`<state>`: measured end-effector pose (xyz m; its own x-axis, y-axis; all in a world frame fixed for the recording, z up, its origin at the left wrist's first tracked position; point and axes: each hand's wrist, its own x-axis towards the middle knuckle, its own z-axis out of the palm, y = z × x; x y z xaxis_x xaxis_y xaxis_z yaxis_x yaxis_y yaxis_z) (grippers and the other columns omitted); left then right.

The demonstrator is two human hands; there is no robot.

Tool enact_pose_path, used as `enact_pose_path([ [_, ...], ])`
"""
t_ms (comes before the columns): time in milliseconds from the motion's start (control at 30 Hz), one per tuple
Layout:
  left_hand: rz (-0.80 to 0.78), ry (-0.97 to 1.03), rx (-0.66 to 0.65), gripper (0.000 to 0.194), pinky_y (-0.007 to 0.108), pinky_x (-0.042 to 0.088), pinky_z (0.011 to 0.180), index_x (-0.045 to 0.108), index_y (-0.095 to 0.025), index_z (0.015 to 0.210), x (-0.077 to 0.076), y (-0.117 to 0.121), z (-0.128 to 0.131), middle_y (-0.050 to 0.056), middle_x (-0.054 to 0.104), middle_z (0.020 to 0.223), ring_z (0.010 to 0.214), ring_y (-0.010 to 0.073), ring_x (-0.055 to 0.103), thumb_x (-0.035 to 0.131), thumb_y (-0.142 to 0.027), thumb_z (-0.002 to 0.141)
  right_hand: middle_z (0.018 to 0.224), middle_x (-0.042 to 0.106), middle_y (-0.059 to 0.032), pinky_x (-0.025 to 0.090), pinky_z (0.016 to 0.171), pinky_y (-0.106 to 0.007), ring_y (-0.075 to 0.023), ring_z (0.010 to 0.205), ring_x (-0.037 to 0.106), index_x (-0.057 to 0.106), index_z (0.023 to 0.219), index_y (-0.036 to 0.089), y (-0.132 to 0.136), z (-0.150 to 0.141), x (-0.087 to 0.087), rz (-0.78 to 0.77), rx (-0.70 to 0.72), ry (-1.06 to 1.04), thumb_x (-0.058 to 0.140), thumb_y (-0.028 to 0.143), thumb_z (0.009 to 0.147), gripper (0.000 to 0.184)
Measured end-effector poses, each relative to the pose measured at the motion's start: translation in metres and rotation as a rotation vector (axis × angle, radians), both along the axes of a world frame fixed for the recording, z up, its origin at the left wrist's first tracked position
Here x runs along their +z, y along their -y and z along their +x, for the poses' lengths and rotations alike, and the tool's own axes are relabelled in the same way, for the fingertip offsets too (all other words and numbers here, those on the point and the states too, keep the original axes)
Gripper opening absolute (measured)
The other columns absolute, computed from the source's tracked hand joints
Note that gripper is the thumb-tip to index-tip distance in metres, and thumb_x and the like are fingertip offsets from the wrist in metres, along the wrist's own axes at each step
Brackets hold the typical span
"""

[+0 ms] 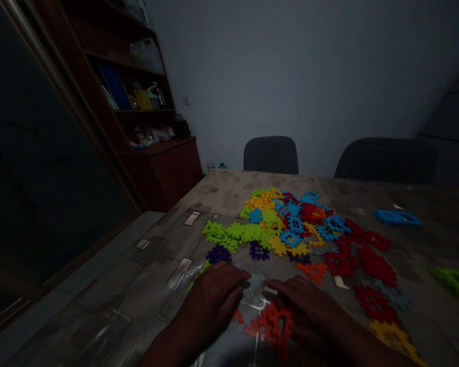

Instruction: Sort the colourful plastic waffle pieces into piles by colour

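Observation:
Both of my hands rest low on the table near its front edge. My left hand lies with fingers curled inward, its tips at a pale clear waffle piece. My right hand comes in from the right, fingers bent toward the same clear piece, and lies over orange-red pieces. Whether either hand grips the clear piece is too dim to tell. A big heap of coloured interlocking waffle pieces lies just beyond the hands.
The table has a patterned cloth. Loose blue pieces and green pieces lie at the right. Two dark chairs stand at the far side. A wooden shelf unit stands at the left.

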<state>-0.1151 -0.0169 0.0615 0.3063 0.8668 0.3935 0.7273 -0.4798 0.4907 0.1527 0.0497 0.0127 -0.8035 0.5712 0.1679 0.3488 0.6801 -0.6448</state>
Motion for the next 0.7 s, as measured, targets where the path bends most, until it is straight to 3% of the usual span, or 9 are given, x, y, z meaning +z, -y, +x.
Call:
enact_pose_path([
  [133,0.004,-0.001,0.019,0.022,0.033,0.052,0.077,0.069,-0.020,0.113,0.002,0.000,-0.002,0.006,0.076,0.100,0.090,0.0220,0.068,0.050,-0.016,0.104,0.119,0.071,-0.0109,0.052,0.094,-0.042,-0.0278,0.106,0.063,0.047,0.156,0.030,-0.007,-0.014,-0.007,0.046,0.082,0.000,0.062,0.010,0.083,0.077],
  [267,0.010,-0.011,0.037,0.022,0.035,0.051,0.078,0.068,-0.021,0.115,0.000,-0.001,-0.006,0.005,0.076,0.101,0.089,0.0222,0.067,0.050,-0.016,0.104,0.128,0.070,-0.0087,0.050,0.099,-0.042,-0.0260,0.111,0.063,0.053,0.151,0.036,-0.009,-0.007,-0.005,0.016,0.091,0.005,0.054,0.010,0.091,0.065],
  [400,0.010,0.001,0.029,0.024,0.037,0.053,0.081,0.068,-0.021,0.117,-0.001,-0.002,-0.008,0.007,0.076,0.104,0.093,0.0235,0.067,0.050,-0.014,0.103,0.129,0.070,-0.0104,0.049,0.100,-0.046,-0.0302,0.113,0.063,0.051,0.154,0.034,-0.012,-0.009,-0.006,-0.002,0.091,0.073,0.067,0.014,0.084,0.075],
  [500,-0.058,-0.002,-0.007,0.022,0.036,0.051,0.083,0.069,-0.021,0.109,0.002,-0.002,-0.007,0.005,0.075,0.100,0.092,0.0222,0.066,0.050,-0.013,0.102,0.114,0.075,-0.0119,0.049,0.096,-0.047,-0.0304,0.102,0.065,0.058,0.150,0.028,-0.017,-0.022,-0.017,0.036,0.132,0.215,0.070,0.022,0.084,0.067],
  [633,-0.177,-0.021,-0.050,0.014,0.034,0.046,0.083,0.068,-0.020,0.100,0.006,0.001,-0.008,0.002,0.072,0.096,0.091,0.0210,0.064,0.065,-0.007,0.094,0.118,0.075,-0.0107,0.044,0.102,-0.046,-0.0294,0.105,0.064,0.054,0.153,0.030,-0.020,-0.030,-0.030,0.117,0.181,0.211,0.072,0.025,0.081,0.074],
  [700,-0.221,-0.033,-0.067,0.023,0.032,0.044,0.084,0.068,-0.020,0.102,0.006,0.002,-0.008,0.001,0.071,0.100,0.096,0.0214,0.063,0.078,-0.006,0.087,0.117,0.076,-0.0102,0.042,0.102,-0.046,-0.0291,0.104,0.064,0.051,0.154,0.029,-0.019,-0.028,-0.032,0.148,0.193,0.213,0.073,0.024,0.076,0.082],
])
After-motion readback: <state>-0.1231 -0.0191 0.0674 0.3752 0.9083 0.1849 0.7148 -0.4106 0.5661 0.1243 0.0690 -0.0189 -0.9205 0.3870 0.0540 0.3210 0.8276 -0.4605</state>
